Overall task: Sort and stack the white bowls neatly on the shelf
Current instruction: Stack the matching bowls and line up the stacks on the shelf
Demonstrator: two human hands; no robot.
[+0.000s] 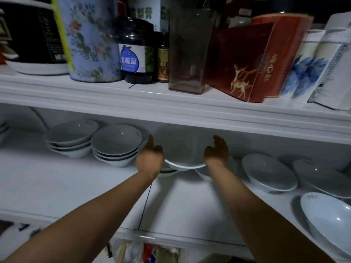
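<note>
Head: left hand point(150, 158), bowl point(180, 152), right hand point(217, 151)

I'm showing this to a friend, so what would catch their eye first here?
Probably the left hand and right hand holding a blurred white bowl between them at the middle of the lower shelf. Then the two neat bowl stacks to its left, the loose bowls lying singly at right, and the floral tin and red deer box on the upper shelf.
</note>
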